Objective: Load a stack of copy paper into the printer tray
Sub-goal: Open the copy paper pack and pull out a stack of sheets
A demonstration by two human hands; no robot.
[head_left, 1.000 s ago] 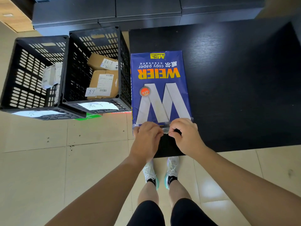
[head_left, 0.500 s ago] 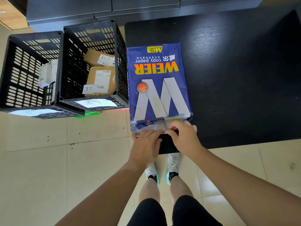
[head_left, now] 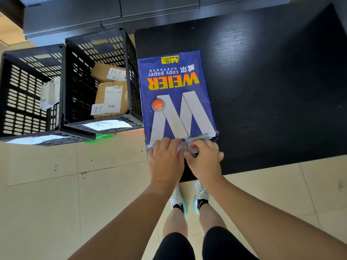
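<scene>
A blue wrapped ream of copy paper (head_left: 174,98) with orange "WEIER" lettering lies on the black table (head_left: 262,91), along its left edge, its near end toward me. My left hand (head_left: 166,162) presses on the near left corner of the ream. My right hand (head_left: 204,158) pinches the wrapper flap at the near end, fingers curled around the crinkled plastic. No printer or tray is in view.
Two black slotted crates (head_left: 97,81) stand on the tiled floor left of the table; the nearer one holds cardboard parcels (head_left: 110,98). Dark cabinets (head_left: 131,12) run along the back. My legs and shoes (head_left: 189,199) are below the table's near edge.
Both hands have stayed at the ream's near end, working the wrapper flap; the right hand's fingers have closed further on the plastic. The ream has barely shifted.
</scene>
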